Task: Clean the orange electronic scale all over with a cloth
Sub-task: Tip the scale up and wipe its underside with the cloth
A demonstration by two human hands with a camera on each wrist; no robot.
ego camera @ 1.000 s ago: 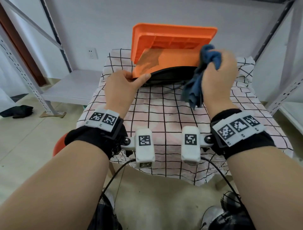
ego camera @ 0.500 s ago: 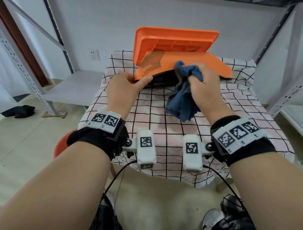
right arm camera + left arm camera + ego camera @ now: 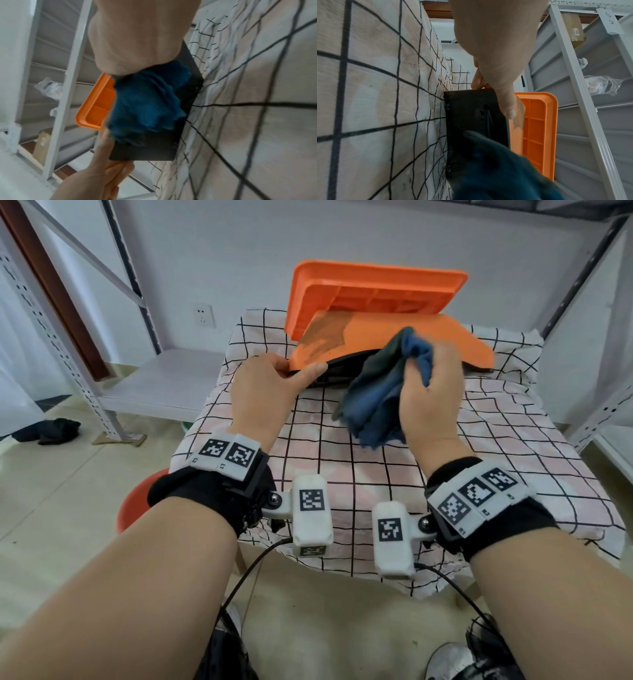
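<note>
The orange scale lies at the far side of the table, its front-left part raised so the black underside shows. An orange pan stands on edge behind it, ribbed side toward me. My left hand pinches the scale's front-left corner, thumb along the front edge. My right hand grips a bunched blue cloth against the middle of the scale's front edge. In the right wrist view the cloth covers part of the black underside. A darker smear marks the scale's top left.
A white tablecloth with black checks covers the small table. Grey metal shelf posts rise at right and left, with a low white shelf to the left. A red stool sits under the table's near-left corner.
My right hand has carried the cloth from the scale's upper right down and leftward to the middle of its front edge. The left hand keeps its hold on the corner.
</note>
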